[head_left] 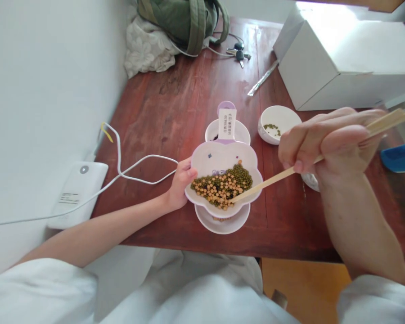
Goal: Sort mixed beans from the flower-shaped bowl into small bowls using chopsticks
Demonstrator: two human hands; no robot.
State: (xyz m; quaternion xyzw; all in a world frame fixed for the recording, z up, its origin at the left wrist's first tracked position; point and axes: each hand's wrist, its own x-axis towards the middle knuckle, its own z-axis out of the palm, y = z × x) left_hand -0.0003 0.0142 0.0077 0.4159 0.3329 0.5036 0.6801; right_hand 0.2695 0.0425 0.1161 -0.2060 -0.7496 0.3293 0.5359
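My left hand (182, 183) grips the left rim of a white and purple cloud-shaped plate (202, 153), holding it tilted toward me. Green and tan beans (222, 186) lie mixed in its lower half. A pair of wooden chopsticks (273, 181) is in my right hand (334, 139), fingers closed around it, with the tips among the tan beans. Beneath the plate, partly hidden, are a front bowl (222, 227) with some tan beans and a back bowl (245, 132) with something dark. Another white bowl (280, 118) beside my right hand holds a few green beans.
A white box (324, 67) stands at the back right, near a thin wrapped strip (263, 78). Keys (239, 55) and a green bag (178, 20) lie at the back. A white power bank (77, 191) with a cable is at left, a blue object (400, 157) at far right.
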